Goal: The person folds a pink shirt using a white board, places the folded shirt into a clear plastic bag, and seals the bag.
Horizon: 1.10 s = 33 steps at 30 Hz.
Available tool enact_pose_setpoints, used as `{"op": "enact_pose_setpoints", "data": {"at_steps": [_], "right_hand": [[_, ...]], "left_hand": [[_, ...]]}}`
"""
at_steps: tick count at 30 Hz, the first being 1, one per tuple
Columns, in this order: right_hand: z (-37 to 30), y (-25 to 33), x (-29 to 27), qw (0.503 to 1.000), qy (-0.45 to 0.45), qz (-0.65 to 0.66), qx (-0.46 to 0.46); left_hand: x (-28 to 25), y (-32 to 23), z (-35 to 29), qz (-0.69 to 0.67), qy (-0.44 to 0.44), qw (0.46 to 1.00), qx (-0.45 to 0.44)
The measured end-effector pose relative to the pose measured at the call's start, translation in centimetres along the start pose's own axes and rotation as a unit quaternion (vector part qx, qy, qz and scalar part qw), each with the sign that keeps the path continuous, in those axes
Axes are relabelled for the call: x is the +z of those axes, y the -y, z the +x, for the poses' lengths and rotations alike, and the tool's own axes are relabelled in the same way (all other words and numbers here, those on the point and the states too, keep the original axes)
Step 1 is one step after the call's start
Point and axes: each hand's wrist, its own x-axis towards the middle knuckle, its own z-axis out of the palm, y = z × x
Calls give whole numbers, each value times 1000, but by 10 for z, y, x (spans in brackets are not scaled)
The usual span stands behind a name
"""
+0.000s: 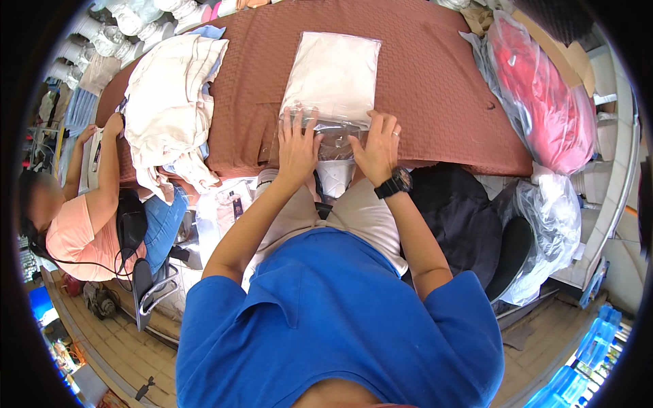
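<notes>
A folded cream garment lies in a clear plastic bag on the brown cloth-covered table, and the bag's loose end points toward me. My left hand rests on the left side of that end, its fingers stretched out and reaching the garment's near edge. On the right side of the bag, my right hand has its thumb and fingers apart, the fingers slightly bent against the plastic. Neither hand is closed around anything.
Loose cream garments are heaped on the table at left. A co-worker sits beyond them with raised hands. At right lie plastic-wrapped red goods, a dark cloth and crumpled clear plastic.
</notes>
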Motion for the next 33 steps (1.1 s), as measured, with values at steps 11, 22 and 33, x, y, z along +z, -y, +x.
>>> {"op": "enact_pose_setpoints", "data": {"at_steps": [11, 22, 33], "right_hand": [[-33, -21, 21, 994, -12, 67, 86], [-33, -16, 14, 974, -3, 122, 189], [-66, -32, 24, 863, 51, 399, 306]], "left_hand": [[-50, -17, -13, -143, 130, 973, -125], [-30, 20, 43, -58, -35, 987, 148], [-35, -9, 56, -27, 46, 972, 228]]}}
